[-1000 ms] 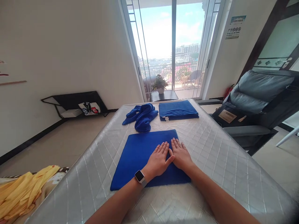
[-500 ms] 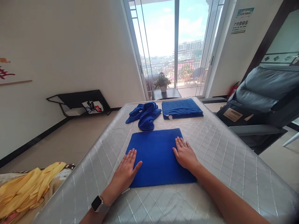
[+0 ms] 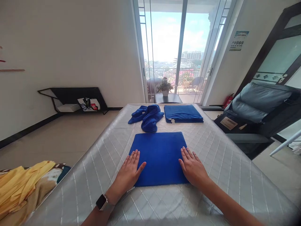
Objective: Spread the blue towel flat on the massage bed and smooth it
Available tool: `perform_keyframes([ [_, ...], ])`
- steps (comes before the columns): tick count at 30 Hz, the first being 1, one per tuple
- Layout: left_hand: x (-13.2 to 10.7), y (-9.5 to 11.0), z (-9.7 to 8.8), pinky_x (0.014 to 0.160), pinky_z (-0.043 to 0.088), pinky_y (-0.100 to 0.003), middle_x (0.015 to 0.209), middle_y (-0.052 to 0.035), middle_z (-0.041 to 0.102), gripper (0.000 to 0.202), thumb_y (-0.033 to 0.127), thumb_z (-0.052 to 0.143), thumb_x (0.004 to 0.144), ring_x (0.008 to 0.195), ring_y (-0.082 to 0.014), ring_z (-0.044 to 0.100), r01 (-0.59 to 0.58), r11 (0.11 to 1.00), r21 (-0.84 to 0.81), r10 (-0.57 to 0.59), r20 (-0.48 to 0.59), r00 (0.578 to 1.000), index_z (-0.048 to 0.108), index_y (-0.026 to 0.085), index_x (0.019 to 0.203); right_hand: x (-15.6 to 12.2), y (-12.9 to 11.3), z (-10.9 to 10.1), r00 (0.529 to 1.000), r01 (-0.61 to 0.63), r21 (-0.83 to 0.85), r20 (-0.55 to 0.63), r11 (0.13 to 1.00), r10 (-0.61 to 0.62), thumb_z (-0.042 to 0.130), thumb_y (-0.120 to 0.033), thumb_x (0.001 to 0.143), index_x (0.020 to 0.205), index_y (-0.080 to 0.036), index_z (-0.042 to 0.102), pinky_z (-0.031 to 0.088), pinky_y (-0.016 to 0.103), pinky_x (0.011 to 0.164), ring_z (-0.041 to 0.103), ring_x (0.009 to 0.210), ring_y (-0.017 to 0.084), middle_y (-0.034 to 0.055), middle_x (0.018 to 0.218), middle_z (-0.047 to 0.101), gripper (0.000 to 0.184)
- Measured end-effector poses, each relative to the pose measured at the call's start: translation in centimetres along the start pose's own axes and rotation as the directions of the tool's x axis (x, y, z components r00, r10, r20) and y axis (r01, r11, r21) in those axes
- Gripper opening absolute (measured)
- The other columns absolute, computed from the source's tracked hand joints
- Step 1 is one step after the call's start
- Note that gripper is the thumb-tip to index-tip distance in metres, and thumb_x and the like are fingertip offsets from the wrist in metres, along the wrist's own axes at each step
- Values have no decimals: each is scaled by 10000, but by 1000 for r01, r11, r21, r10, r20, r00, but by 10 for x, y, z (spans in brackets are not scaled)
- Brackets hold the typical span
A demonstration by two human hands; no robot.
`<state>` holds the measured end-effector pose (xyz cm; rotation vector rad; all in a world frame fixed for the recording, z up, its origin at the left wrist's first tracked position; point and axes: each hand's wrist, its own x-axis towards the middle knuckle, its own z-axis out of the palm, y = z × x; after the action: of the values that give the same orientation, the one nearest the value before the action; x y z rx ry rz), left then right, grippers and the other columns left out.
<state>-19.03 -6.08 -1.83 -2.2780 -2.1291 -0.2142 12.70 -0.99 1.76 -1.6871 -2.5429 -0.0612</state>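
Note:
A blue towel (image 3: pixel 161 160) lies flat and smooth, folded into a near rectangle, on the silver quilted table cover (image 3: pixel 113 138). My left hand (image 3: pixel 129 166) rests flat on its left edge, fingers stretched forward and thumb out to the side. Flat along the right edge is my right hand (image 3: pixel 193 164), its fingers also extended. Just beyond the far edge sits a crumpled blue towel (image 3: pixel 150 117). To the right of that, a stack of folded blue towels (image 3: pixel 183 113) shows a small white tag at its front.
A dark recliner (image 3: pixel 256 110) stands beyond the table's right side. Past the far edge is a potted plant (image 3: pixel 165 86) on a chair, before a glass sliding door. Yellow cloth (image 3: pixel 25 182) lies in a heap at lower left; a black rack (image 3: pixel 75 99) stands by the wall.
My right hand has slid a little toward me along the towel's right edge. My left hand stays flat on the left edge. The camera view has shifted slightly.

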Motion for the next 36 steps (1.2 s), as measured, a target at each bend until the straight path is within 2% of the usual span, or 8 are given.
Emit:
perform_keyframes([
  [8,-3,8,2,1215,283,-519,1605,-186,286,726,577,200,1026,1500,-282,258,-16,1000,12,17,-62,998,246,88,1562,-47,-7,4,993,-41,166,118,985,22,183,-538,1047,1580,-93,196,174,416,1250,138,1518,221,87,1634,147,695],
  [12,-11,64,-14,1224,294,-452,1630,-122,246,717,586,241,1022,1508,-245,243,-241,970,-34,241,-26,970,198,135,1579,-45,-6,7,995,-33,184,96,982,15,202,-527,1048,1576,-92,211,185,427,1248,142,1516,224,91,1629,154,685],
  [16,-7,131,-18,1249,227,-405,1652,-70,185,688,551,248,1033,1526,-206,177,-519,847,-115,518,-47,854,88,190,1595,-47,-4,9,994,5,149,104,989,-21,239,-473,1051,1568,-111,266,194,459,1242,128,1516,240,93,1630,163,632],
  [18,5,153,-15,1258,193,-396,1656,-65,167,711,563,254,1029,1532,-202,144,-578,800,-161,576,-63,815,49,185,1595,-48,-3,8,989,56,122,130,991,-72,253,-408,1051,1567,-146,285,177,482,1242,97,1518,245,74,1634,146,580],
  [21,22,164,-7,1257,194,-396,1653,-76,177,731,581,251,1023,1531,-206,150,-568,800,-194,564,-84,822,28,182,1594,-48,-2,4,985,48,95,163,994,-63,233,-385,1049,1578,-134,223,159,484,1244,76,1519,239,63,1635,102,585],
  [25,22,145,-3,1249,215,-414,1647,-86,199,729,587,258,1020,1523,-215,196,-519,838,-168,516,-65,854,23,202,1593,-48,-3,3,984,-8,113,176,994,-12,207,-450,1049,1578,-108,181,150,462,1248,78,1520,226,56,1633,90,631],
  [29,0,96,-6,1237,245,-432,1650,-61,193,719,583,292,1019,1516,-224,223,-407,908,-101,408,-14,913,7,245,1586,-49,-2,6,988,-31,162,157,986,6,216,-491,1045,1580,-124,199,153,459,1248,88,1520,219,52,1633,105,648],
  [36,-52,3,0,1226,255,-493,1655,-58,182,747,603,323,1005,1514,-266,228,-3,1000,-1,3,35,999,5,247,1581,-50,0,12,990,-21,186,141,982,-6,203,-514,1040,1581,-137,219,166,480,1244,99,1522,225,55,1638,128,660],
])
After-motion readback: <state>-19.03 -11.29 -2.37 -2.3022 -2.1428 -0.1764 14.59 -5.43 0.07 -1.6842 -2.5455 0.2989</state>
